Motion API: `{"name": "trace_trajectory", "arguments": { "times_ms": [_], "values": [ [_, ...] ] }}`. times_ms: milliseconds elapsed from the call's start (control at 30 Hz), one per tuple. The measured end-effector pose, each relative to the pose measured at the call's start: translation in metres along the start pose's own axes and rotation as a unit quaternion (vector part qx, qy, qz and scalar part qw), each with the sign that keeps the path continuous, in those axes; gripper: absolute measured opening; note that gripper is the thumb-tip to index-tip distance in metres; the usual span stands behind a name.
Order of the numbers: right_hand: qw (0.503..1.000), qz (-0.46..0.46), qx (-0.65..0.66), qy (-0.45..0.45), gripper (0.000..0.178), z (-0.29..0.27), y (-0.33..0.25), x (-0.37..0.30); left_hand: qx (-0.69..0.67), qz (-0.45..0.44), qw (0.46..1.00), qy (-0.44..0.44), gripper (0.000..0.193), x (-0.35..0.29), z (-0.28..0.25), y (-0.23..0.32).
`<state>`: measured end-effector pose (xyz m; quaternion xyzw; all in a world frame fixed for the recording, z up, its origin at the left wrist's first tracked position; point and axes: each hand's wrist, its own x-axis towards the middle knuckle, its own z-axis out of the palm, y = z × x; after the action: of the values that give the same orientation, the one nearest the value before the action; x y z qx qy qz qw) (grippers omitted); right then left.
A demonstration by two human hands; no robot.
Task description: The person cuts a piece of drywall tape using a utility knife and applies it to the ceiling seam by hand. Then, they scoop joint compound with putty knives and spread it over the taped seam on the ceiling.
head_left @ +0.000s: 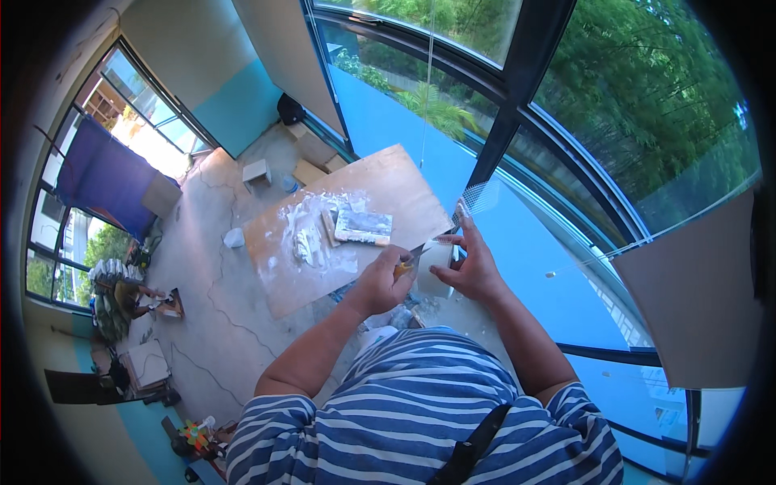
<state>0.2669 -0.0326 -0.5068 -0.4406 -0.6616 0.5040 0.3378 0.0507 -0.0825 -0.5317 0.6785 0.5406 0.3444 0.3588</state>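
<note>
My left hand (378,283) is closed round the orange-yellow handle of a small bladed tool (417,252), its pointed grey blade tilted up to the right. My right hand (475,271) pinches a strip of white mesh (480,199), which sticks up past the fingertips toward the window. A pale, curved white piece (435,273) shows between the hands; whether it belongs to the same strip I cannot tell. Beyond my left hand, a plaster-smeared trowel (364,227) lies on a wooden board (396,174). White plaster (311,242) is spread around it.
Large dark-framed windows (509,89) with blue lower panels stand close on the right. A brown panel (695,283) is beyond my right arm. A small white stool (257,172) and cardboard boxes (311,149) stand behind the board. A person (133,297) crouches at far left; cables cross the floor.
</note>
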Motion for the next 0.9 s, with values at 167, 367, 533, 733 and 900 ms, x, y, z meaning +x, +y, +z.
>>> {"name": "trace_trajectory", "arguments": {
  "times_ms": [167,367,533,733,900],
  "values": [
    [0.993,0.008,-0.114,-0.032,0.105,0.000,0.001,0.001,0.183,0.131,0.974,0.011,0.033,0.014,-0.021,0.013],
    [0.993,-0.009,-0.103,-0.053,0.106,0.005,-0.001,-0.002,0.283,0.167,0.944,0.004,0.024,0.026,-0.023,0.020],
    [0.991,-0.023,-0.106,-0.072,0.110,0.004,-0.008,-0.004,0.307,0.165,0.937,0.002,0.024,0.030,-0.021,0.018],
    [0.993,0.000,-0.082,-0.084,0.109,0.003,-0.022,-0.005,0.453,0.062,0.888,-0.045,0.015,0.041,-0.029,-0.027],
    [0.990,0.021,-0.117,-0.077,0.111,-0.006,-0.010,-0.001,0.193,0.152,0.969,0.025,0.015,0.031,-0.034,0.004]
  ]
}}
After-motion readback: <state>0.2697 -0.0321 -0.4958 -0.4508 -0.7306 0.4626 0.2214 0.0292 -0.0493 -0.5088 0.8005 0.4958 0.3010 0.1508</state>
